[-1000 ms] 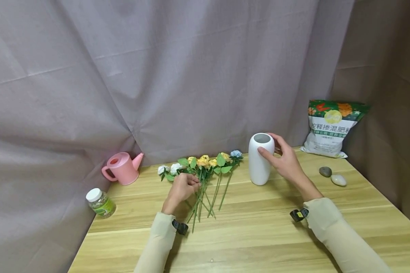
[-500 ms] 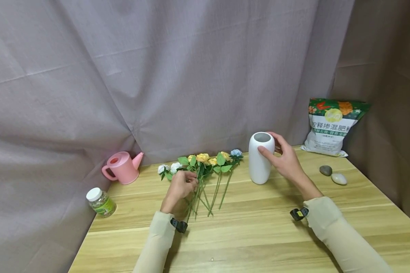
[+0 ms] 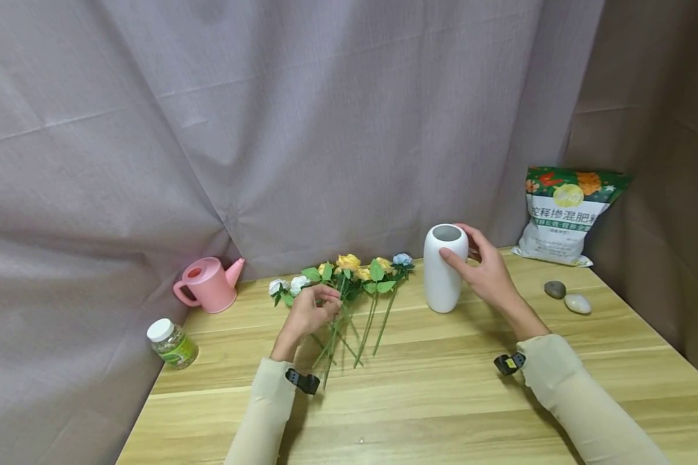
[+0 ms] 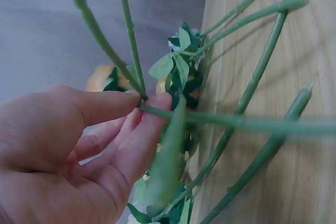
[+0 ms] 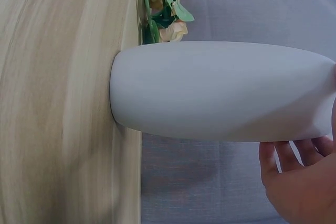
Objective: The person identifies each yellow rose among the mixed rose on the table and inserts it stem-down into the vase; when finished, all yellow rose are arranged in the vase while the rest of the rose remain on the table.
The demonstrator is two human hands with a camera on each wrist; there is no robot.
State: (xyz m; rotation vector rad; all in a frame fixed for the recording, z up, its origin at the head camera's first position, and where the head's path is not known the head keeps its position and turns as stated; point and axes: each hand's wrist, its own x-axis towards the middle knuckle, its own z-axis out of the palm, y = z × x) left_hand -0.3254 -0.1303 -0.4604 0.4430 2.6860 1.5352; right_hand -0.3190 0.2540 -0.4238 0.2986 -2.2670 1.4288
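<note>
We find the right hand (image 3: 490,279) curved around the upright vase (image 3: 442,284) at three o'clock, apparently steadying it on the table (image 3: 430,400). At the vase's nine o'clock, the left hand (image 3: 308,314), nearly closed, pinches at least one flower stem (image 4: 289,126); we judge this suits its thinness.
</note>
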